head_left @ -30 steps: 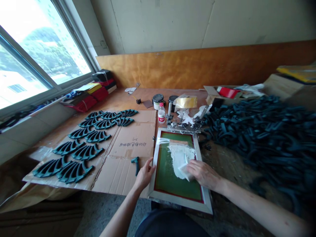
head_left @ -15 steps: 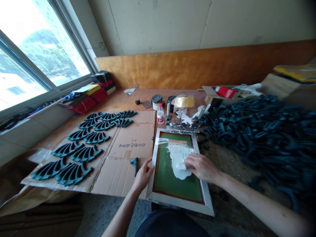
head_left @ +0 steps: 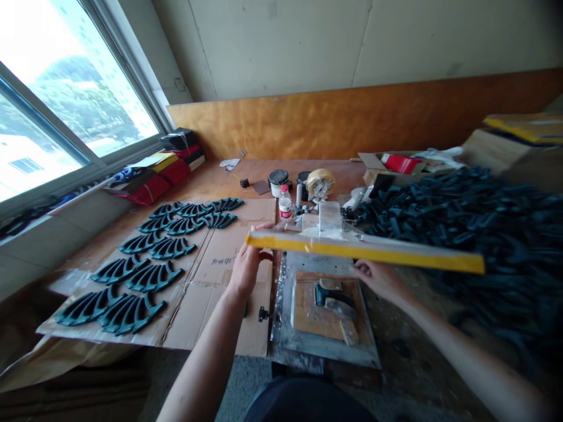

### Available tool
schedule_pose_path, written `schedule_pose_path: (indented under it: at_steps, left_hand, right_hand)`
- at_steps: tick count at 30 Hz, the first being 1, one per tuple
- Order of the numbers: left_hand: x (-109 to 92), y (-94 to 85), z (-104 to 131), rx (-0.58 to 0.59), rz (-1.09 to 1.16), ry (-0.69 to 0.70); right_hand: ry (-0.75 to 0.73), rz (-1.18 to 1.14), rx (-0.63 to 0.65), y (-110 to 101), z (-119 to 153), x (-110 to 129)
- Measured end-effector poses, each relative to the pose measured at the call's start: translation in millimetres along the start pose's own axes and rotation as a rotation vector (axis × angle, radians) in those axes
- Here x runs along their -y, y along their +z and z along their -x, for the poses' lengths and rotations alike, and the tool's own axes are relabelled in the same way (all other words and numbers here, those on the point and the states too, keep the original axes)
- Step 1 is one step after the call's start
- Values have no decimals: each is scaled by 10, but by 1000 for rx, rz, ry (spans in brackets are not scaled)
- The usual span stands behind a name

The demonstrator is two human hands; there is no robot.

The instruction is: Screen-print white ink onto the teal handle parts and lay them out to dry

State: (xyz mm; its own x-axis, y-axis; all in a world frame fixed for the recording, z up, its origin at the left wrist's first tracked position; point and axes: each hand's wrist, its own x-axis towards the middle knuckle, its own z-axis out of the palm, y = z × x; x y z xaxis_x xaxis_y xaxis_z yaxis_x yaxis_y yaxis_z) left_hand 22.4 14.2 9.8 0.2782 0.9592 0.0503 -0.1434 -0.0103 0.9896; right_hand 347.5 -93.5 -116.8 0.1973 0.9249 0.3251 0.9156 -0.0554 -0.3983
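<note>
Flat pale screen frame with a yellow strip along its near edge (head_left: 373,252): up off the bench, seen nearly edge-on, centre of view. Clock directions from its middle. Left hand (head_left: 244,266) at 9, fingers clamped on the frame's left end. Right hand (head_left: 373,277) at 6, just below the frame, fingers curled; cannot tell whether they touch or grip anything. At 7, curved dark green plastic part (head_left: 323,294) lies on a brown rectangular wooden block (head_left: 305,313), itself on a grey flat base plate (head_left: 325,353). Whitish translucent block (head_left: 329,215) shows above the yellow strip, at 11. Beyond, also 11: round yellowish tape roll (head_left: 320,181). At 10, clear plastic bottle with pink cap (head_left: 285,206) and white tub with black lid (head_left: 278,184). At 9, fan-shaped rows of dark green parts (head_left: 134,313) on a brown flat cardboard sheet (head_left: 211,310). At 2, big loose heap of dark green parts (head_left: 466,220).
</note>
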Motion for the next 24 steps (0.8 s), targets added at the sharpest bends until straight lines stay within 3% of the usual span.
schedule_pose_path:
  at_steps: [3,5,6,8,9,10,13,15,16,18,22,24]
  left_hand:
    - [-104,147,-219,-3,51,62]
    - [-14,237,-157,-101,77,62]
    - [92,286,-51,-118,80,2]
    - [406,400,280,-30,54,-263]
    - [591,461,475,120,26,-493]
    - [775,517,664,190,20,-641]
    - [1202,576,1032,138,173,-745]
    - [1350,430,1038,37,207,-737]
    - [1399,284,983,-11,168,-741]
    - [1492,-132,825,-103,2,-754]
    - [1796,-1073,619,-284,-405,-791]
    - [1978,-1371,607,-288,-565,-845]
  right_hand:
    - [-89,34,180,396,350,117]
    - [-36,65,258,540,450,250]
    - [23,60,273,565,471,335]
    - [124,11,240,550,500,559]
    - [141,-15,191,525,520,702]
    - [121,-35,134,498,548,860]
    - [-130,-97,80,421,642,1260]
    - [-267,-142,147,341,674,1264]
    - [-269,-135,170,281,679,1143]
    - [-135,-16,169,120,687,667]
    - [303,434,202,-249,838,-686]
    - [537,538,256,-376,982,-1224]
